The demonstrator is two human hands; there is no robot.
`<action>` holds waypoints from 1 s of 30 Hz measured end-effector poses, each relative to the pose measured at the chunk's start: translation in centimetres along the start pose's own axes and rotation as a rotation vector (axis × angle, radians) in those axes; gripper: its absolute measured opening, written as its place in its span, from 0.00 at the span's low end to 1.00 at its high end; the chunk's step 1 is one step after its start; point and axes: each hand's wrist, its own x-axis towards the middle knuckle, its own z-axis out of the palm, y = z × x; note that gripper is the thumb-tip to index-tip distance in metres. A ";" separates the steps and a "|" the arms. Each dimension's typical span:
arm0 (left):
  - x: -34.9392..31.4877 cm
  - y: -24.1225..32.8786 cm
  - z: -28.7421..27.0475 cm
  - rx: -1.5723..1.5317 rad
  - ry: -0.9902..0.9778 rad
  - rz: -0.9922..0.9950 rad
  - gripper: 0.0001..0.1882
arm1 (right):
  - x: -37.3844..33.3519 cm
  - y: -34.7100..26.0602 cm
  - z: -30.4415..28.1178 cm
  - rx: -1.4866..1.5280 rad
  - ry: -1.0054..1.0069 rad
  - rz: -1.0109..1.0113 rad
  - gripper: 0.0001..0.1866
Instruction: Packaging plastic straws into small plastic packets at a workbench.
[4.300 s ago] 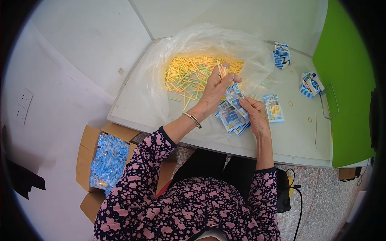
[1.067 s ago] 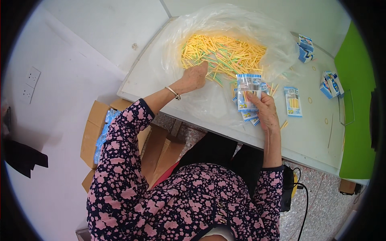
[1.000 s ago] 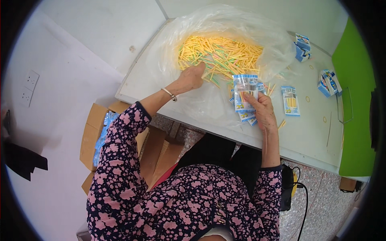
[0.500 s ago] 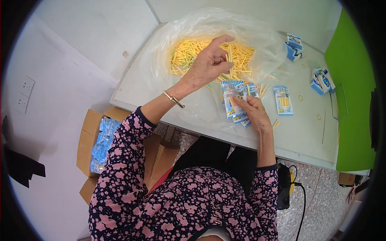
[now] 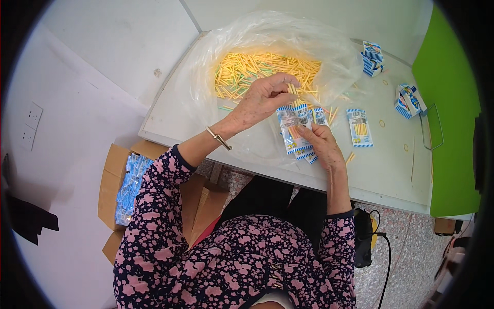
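My left hand [image 5: 265, 100] is closed, thumb and fingers pinching a few thin yellow sticks [image 5: 293, 91]. The lower ends of those sticks meet the top edge of a blue-and-white striped packet [image 5: 294, 135]; how far they reach inside is hard to see. My right hand [image 5: 325, 146] grips this packet, thumb pressed on its front, with more such packets fanned out beneath it. Pinkish-yellow sticks show through the packet's clear front. Behind my left hand, a large clear plastic bag [image 5: 206, 56] lies spread around a heap of yellow and some green sticks [image 5: 247, 67].
A filled packet [image 5: 359, 127] lies right of my hands. Bundled packets [image 5: 372, 59] and another bundle [image 5: 408, 101] stand farther right, near rubber bands [image 5: 382, 123] and a green panel [image 5: 453, 118]. A cardboard box [image 5: 110, 180] of blue packets is below the table's left side.
My left hand has come down with the sticks, bringing their lower ends to the packet's top edge. My right hand keeps its grip on the packets, nearly in place.
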 end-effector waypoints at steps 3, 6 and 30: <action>-0.1 -0.6 0.3 -0.011 0.023 0.062 0.10 | -0.2 -0.1 0.1 0.013 0.018 0.016 0.14; 0.0 -0.6 0.5 0.028 0.021 0.026 0.10 | -0.2 -0.3 -0.1 -0.040 0.003 0.019 0.14; 0.1 -1.0 0.6 -0.034 -0.107 0.001 0.17 | 0.3 0.2 0.2 0.079 0.069 -0.071 0.16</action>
